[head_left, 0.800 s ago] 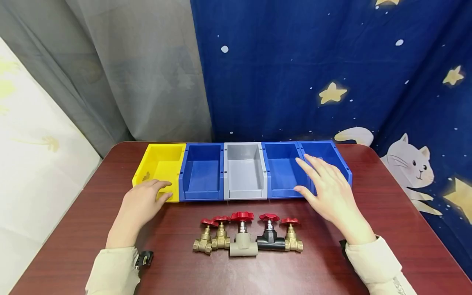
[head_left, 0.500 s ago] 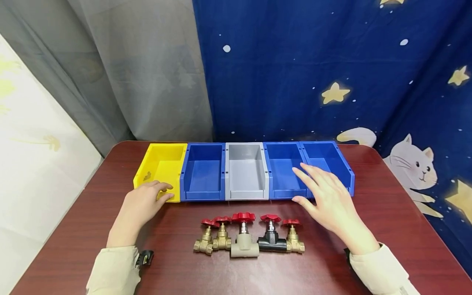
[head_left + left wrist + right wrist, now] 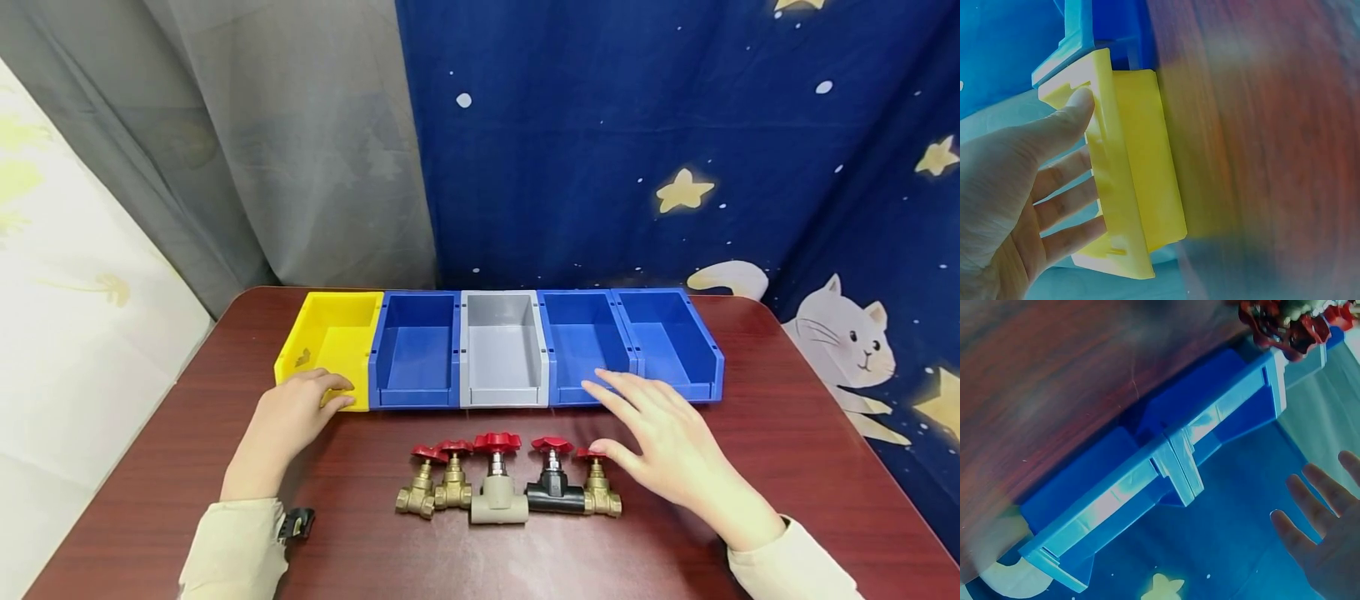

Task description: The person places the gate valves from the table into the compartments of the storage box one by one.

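Note:
My left hand (image 3: 296, 412) hovers at the front of the yellow bin (image 3: 339, 321), fingers loosely bent. In the left wrist view its thumb (image 3: 1079, 106) overlaps the rim, and the other fingertips are partly hidden behind it. With fingers spread, my right hand (image 3: 667, 442) reaches over the right end of a row of valves. Its thumb overlaps the red handwheel of the rightmost brass valve (image 3: 600, 493). Left of that lie a black tee-shaped valve (image 3: 553, 492), a beige plastic valve (image 3: 498, 503) and two brass valves, one tilted (image 3: 417, 493) and one upright (image 3: 453, 490).
Right of the yellow bin, a blue bin (image 3: 415, 358), a grey bin (image 3: 502, 350) and two more blue bins, inner (image 3: 581, 342) and outer (image 3: 660, 342), stand side by side. All are on a dark red wooden table (image 3: 375, 558). Curtains (image 3: 540, 150) hang behind.
My right hand has come down and toward me, from over the right blue bins to the rightmost valve. The left hand stays by the yellow bin. The view has shifted slightly.

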Motion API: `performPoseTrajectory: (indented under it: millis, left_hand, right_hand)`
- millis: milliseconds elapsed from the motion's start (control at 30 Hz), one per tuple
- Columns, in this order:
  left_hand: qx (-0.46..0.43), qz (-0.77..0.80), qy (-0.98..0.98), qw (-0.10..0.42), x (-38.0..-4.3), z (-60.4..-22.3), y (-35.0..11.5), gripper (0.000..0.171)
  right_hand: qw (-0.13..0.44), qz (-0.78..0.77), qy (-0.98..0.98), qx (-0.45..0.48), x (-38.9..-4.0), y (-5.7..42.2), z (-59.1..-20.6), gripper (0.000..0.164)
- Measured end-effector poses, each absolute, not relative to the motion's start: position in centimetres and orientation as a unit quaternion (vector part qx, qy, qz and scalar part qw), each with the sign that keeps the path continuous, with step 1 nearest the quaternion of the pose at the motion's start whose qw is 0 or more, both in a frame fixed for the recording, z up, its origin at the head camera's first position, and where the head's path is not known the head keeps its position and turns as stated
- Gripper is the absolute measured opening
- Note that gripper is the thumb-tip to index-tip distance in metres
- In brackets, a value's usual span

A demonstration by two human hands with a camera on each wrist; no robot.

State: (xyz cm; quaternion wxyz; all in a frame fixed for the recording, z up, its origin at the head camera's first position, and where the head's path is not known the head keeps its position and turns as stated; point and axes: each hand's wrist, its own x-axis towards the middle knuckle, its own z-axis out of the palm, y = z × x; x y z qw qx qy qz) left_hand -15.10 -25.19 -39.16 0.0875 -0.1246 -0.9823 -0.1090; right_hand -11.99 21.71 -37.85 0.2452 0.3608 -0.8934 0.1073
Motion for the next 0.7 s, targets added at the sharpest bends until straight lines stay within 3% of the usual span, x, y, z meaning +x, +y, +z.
performPoseTrajectory:
  millis: [267, 700]
  left_hand:
    - [-0.13, -0.112, -0.981, 0.091, -15.2, -39.3, -25.4, 0.022]
    - [-0.125, -0.111, -0.983, 0.079, -15.3, -39.1, -25.3, 0.022]
  right_hand:
    - [0.218, 0.094, -0.891, 0.388, -10.7, 22.1, -38.3, 0.059]
    - [0.162, 0.062, -0.897, 0.406, -9.5, 22.6, -39.5, 0.069]
